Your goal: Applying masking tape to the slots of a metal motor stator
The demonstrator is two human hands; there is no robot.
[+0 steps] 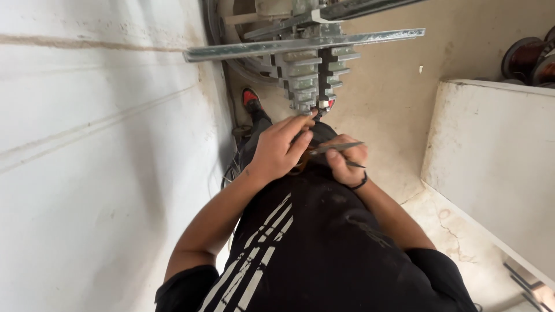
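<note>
I look straight down my black shirt at both hands, held together below a grey metal finned assembly (312, 75) mounted on a long metal bar (300, 45). My left hand (280, 150) reaches up, its fingertips touching the lowest part of the assembly, where a thin dark wire (317, 112) hangs down. My right hand (346, 159) grips a slim pointed metal tool (338, 148), which lies roughly level and points toward the left hand. A black band circles the right wrist.
A white wall (98, 144) runs close along the left. A white block (497, 156) stands at the right, with copper wire spools (529, 58) behind it. My red and black shoe (250, 99) rests on the beige floor (393, 104).
</note>
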